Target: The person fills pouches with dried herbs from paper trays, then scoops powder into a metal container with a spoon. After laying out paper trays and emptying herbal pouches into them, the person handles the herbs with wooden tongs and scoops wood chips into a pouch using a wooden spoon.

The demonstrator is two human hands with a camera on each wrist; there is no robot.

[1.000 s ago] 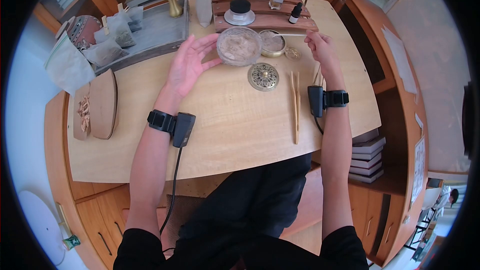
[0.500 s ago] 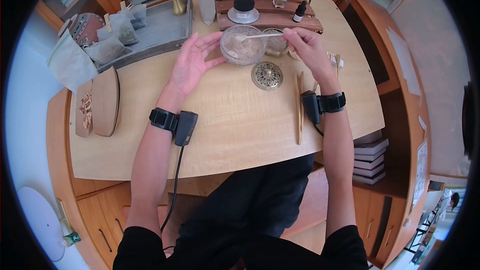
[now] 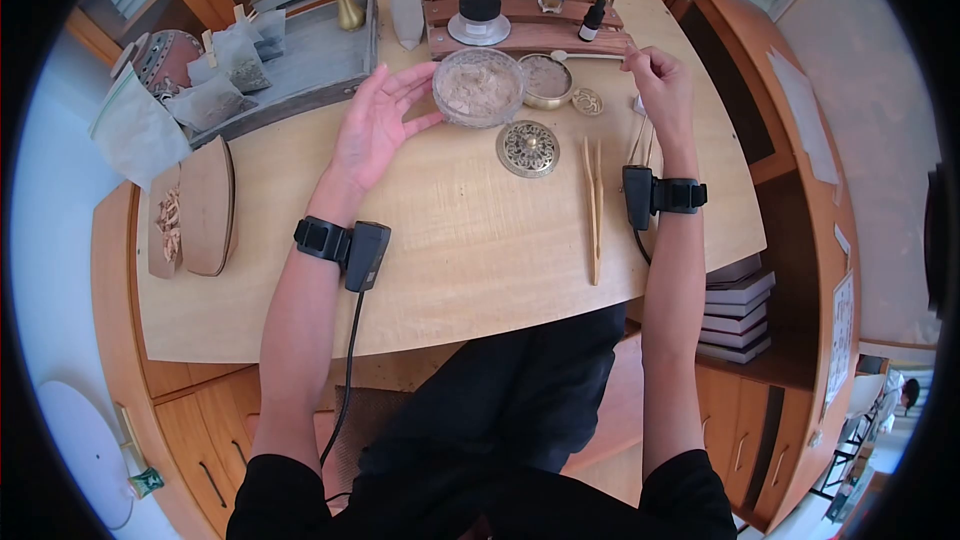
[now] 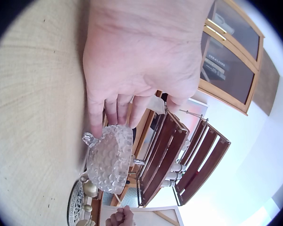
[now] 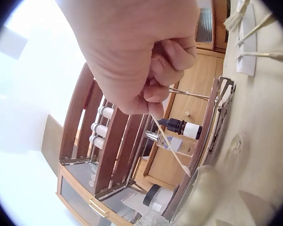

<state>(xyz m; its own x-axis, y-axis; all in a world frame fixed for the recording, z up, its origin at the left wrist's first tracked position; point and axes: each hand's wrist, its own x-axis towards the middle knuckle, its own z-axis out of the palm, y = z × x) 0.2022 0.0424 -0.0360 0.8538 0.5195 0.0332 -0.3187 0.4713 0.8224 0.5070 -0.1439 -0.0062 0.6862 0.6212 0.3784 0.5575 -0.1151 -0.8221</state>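
Observation:
My left hand [image 3: 370,135] lies beside a textured glass bowl [image 3: 479,121] of grey-brown powder, its straight fingers touching the bowl's side. In the left wrist view, fingertips meet the bumpy wall of the bowl [image 4: 108,162]. My right hand [image 3: 663,90] pinches a thin pale spoon [image 3: 592,57] by its handle end. The spoon's small tip [image 5: 187,171] hovers by the rim of a round brass pot [image 3: 547,104], which holds similar powder. In front of the pot lies an openwork brass lid [image 3: 528,149], with a smaller brass disc [image 3: 588,102] to its right.
Wooden tongs [image 3: 594,210] lie nearer the front edge. Behind the bowl, a slatted wooden rack [image 3: 520,40] bears a black-lidded jar [image 3: 480,18], a glass bottle and a dropper bottle [image 3: 592,20]. At left are a grey tray [image 3: 320,55] with several bags and a wooden box [image 3: 208,210] of chips.
The right hand took the spoon from the brass pot over to the glass bowl, then back right to the pot's far rim. The left hand has stayed at the glass bowl.

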